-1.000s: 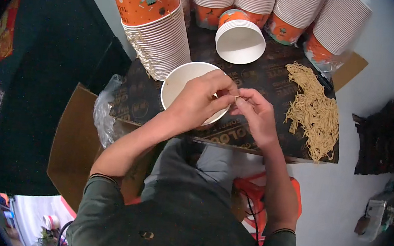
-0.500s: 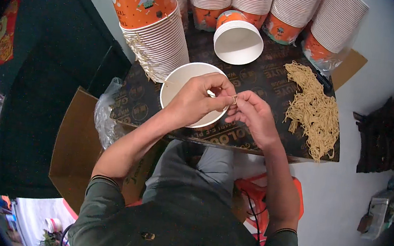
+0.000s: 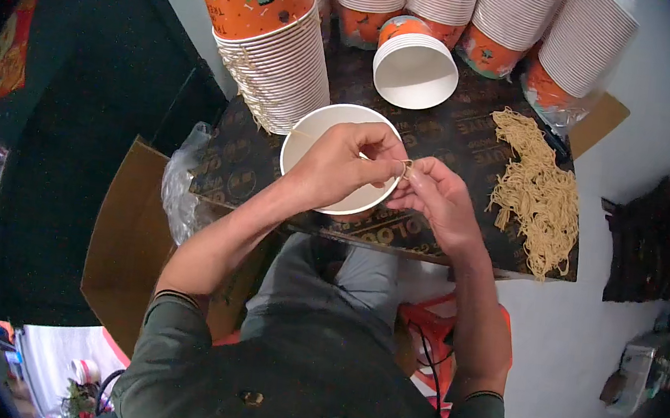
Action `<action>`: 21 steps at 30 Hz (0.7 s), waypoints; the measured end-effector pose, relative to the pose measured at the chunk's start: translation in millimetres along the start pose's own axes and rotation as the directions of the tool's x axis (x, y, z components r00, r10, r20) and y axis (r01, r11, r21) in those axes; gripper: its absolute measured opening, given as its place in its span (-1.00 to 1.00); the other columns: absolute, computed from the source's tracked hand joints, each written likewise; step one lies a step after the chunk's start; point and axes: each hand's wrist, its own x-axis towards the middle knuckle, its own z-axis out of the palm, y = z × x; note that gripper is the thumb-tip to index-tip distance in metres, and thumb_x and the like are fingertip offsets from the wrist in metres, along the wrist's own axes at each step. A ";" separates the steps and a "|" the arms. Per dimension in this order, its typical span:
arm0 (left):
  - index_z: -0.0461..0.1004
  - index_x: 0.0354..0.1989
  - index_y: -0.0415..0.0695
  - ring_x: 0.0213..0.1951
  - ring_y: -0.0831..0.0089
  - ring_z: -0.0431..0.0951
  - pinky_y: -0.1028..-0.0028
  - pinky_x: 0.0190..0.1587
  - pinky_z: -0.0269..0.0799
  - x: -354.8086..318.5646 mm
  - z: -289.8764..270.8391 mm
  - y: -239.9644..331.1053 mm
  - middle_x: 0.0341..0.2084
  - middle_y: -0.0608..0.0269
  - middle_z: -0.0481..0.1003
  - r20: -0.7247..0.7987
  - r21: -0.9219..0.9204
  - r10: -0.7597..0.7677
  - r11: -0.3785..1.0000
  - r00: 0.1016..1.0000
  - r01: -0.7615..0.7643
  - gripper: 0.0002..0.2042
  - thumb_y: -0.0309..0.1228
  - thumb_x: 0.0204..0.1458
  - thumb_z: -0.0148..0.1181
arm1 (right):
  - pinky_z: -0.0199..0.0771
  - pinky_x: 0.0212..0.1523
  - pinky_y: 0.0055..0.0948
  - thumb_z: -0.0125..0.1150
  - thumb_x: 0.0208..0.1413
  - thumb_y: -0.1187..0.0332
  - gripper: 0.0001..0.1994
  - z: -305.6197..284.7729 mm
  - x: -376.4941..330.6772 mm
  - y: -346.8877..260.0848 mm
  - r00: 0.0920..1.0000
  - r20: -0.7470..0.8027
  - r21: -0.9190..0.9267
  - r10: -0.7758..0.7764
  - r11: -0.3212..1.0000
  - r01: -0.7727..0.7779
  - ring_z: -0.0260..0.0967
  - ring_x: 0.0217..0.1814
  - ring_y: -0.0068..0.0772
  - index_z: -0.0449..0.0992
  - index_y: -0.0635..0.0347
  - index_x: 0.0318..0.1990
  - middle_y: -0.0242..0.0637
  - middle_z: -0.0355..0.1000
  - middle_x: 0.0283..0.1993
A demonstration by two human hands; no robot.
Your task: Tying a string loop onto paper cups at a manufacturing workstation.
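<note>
A white paper cup [image 3: 320, 132] stands near the front of a small dark table [image 3: 456, 140]. My left hand [image 3: 344, 165] is over the cup, fingers pinched on a thin tan string [image 3: 406, 166]. My right hand [image 3: 438, 199] meets it at the cup's right rim and pinches the same string. A fine strand runs from the hands across the cup's mouth toward the tilted stack on the left. Whether the string is tied to the cup is hidden by the fingers.
A tilted stack of orange-and-white cups [image 3: 274, 48] with strings hanging lies at the left. Another short stack [image 3: 415, 66] stands behind, with several tall stacks [image 3: 526, 25] at the back. A pile of tan strings [image 3: 537, 189] lies on the right. A cardboard box [image 3: 123, 244] sits lower left.
Both hands stay pinched together over the cup; fingers shift slightly on the string, and the view has moved a little.
</note>
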 end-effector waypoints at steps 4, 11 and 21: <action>0.64 -0.16 -0.23 -0.20 0.60 0.61 0.48 -0.12 0.62 -1.2 -1.8 0.2 -0.28 0.35 0.63 0.008 -0.015 -0.024 1.000 1.000 0.024 -0.85 -0.39 0.29 0.40 | 0.76 0.07 -0.31 0.10 0.57 0.30 -0.80 -2.3 -0.6 -2.7 1.000 0.016 -0.038 0.025 0.999 -0.025 0.60 -0.01 -0.47 0.51 0.27 0.06 -0.28 0.57 -0.05; 0.64 -0.15 -0.18 -0.19 0.64 0.59 0.54 -0.02 0.51 -0.7 -3.2 -4.8 -0.23 0.40 0.65 0.027 -0.089 -0.050 0.995 0.998 0.052 -0.88 -0.40 0.28 0.41 | 0.77 0.03 -0.31 0.14 0.55 0.26 -0.78 -4.1 0.8 -12.6 1.000 -0.021 0.156 -0.007 0.988 0.011 0.61 -0.04 -0.44 0.52 0.27 0.02 -0.27 0.58 -0.08; 0.64 -0.12 -0.19 -0.05 0.61 0.62 0.50 0.06 0.56 -1.5 1.2 -9.4 -0.16 0.36 0.65 -0.005 -0.039 0.083 0.996 0.997 -0.083 -0.89 -0.42 0.32 0.38 | 0.71 -0.03 -0.43 0.14 0.54 0.31 -0.77 6.3 -9.8 -13.9 0.968 -0.124 -0.214 -0.219 0.958 0.190 0.60 -0.12 -0.51 0.53 0.26 0.15 -0.31 0.60 -0.12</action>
